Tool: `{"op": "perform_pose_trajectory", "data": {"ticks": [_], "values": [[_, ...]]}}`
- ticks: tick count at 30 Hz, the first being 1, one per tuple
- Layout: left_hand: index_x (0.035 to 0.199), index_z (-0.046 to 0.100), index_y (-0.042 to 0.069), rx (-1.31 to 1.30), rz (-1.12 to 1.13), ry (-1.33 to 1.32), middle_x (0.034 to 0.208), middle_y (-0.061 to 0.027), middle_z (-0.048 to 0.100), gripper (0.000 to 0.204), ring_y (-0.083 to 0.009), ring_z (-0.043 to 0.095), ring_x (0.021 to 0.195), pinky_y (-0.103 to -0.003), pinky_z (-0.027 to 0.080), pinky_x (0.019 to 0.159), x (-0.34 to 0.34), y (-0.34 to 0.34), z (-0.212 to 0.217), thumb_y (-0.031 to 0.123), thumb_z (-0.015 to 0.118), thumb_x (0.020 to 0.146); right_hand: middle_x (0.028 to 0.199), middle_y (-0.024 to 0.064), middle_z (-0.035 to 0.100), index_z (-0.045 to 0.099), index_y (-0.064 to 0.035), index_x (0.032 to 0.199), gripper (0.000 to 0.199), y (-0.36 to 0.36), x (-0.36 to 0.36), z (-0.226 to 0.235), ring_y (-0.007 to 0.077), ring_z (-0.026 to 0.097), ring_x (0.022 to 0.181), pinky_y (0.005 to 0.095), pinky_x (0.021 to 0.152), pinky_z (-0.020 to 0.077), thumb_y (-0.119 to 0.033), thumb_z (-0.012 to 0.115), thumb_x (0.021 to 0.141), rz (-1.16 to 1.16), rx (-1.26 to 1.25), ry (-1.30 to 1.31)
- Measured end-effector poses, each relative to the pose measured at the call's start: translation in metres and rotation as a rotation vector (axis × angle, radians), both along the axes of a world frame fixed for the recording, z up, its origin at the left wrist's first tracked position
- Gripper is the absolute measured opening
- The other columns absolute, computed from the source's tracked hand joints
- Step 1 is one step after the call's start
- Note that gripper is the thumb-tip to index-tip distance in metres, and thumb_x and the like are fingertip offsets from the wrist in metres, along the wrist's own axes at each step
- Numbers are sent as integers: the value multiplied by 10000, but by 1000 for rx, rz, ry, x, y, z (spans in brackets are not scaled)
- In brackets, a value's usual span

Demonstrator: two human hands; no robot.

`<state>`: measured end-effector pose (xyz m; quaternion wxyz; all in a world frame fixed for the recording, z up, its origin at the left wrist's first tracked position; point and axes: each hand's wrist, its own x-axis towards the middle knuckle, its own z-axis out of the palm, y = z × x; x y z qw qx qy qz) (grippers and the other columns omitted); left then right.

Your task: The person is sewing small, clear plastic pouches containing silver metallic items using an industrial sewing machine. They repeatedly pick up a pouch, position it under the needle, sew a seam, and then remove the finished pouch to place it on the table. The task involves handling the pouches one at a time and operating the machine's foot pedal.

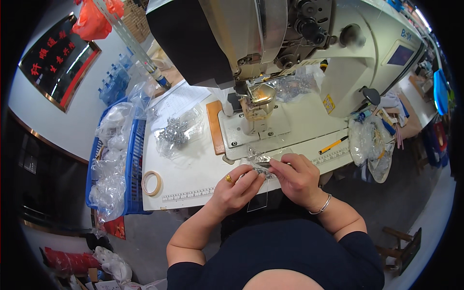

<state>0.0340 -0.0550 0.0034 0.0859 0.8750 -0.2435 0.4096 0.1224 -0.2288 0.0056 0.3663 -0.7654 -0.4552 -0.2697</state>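
1. Head view, far left: a blue basket (137, 159) filled with clear plastic bags is seen at the tabletop (193, 166) edge, with a roll of tape (152, 183) just beside it and a clear bag of small metal parts (178, 130) lying further back.
2. The left hand (237, 188) is closed at the fingertips on a small clear plastic piece (258, 164) at the near edge of the tabletop; a gold ring is worn on it.
3. The same clear piece is pinched from the other side by the right hand (297, 176), a bracelet at the wrist; both grips are shut on it, the fingers nearly touching.
4. Behind the hands a large sewing machine (290, 48) is mounted, its needle area just beyond the piece.
5. To the right, a yellow pencil (332, 145) and more bagged parts (367, 140) are laid.
6. Judged risk: the slippery piece could be dropped off the near edge if either pinch loosens, or fingers could stray near the needle.
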Motion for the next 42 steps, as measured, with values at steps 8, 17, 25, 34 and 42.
{"op": "perform_pose_trajectory", "data": {"ticks": [8, 17, 25, 34, 42], "values": [[873, 668, 32, 7, 34, 42, 911, -59, 531, 309, -219, 577, 836, -280, 496, 655, 1, -1, 1, 3, 658, 565, 785, 17, 550, 651, -106, 941, 279, -7, -5, 5, 179, 543, 633, 283, 526, 442, -110, 737, 675, -55, -53, 50], [883, 659, 25, 0, 27, 59, 890, -56, 524, 318, -212, 576, 820, -278, 488, 647, 5, -5, 0, 13, 647, 566, 781, 9, 544, 645, -98, 915, 234, -6, -9, 9, 165, 522, 614, 275, 524, 429, -116, 722, 694, -128, -116, 2], [874, 663, 32, -7, 29, 43, 887, -46, 525, 301, -208, 577, 815, -271, 481, 634, 7, -6, -1, 6, 659, 575, 776, 9, 540, 646, -98, 914, 241, -4, -5, 7, 167, 524, 613, 277, 518, 431, -110, 724, 686, -101, -88, -7], [859, 675, 43, -34, 24, 28, 895, -49, 533, 290, -208, 577, 822, -271, 483, 643, 5, -5, -3, -6, 668, 573, 773, 7, 546, 652, -109, 921, 277, -7, 1, 1, 169, 525, 613, 280, 512, 434, -107, 744, 659, -47, -15, 13], [861, 680, 45, -10, 13, 14, 903, -49, 537, 304, -204, 577, 828, -263, 488, 636, 4, -4, -8, -5, 671, 561, 771, 7, 543, 653, -108, 917, 286, -12, 0, 2, 168, 521, 609, 277, 511, 431, -120, 754, 650, -38, -71, -7]]}}
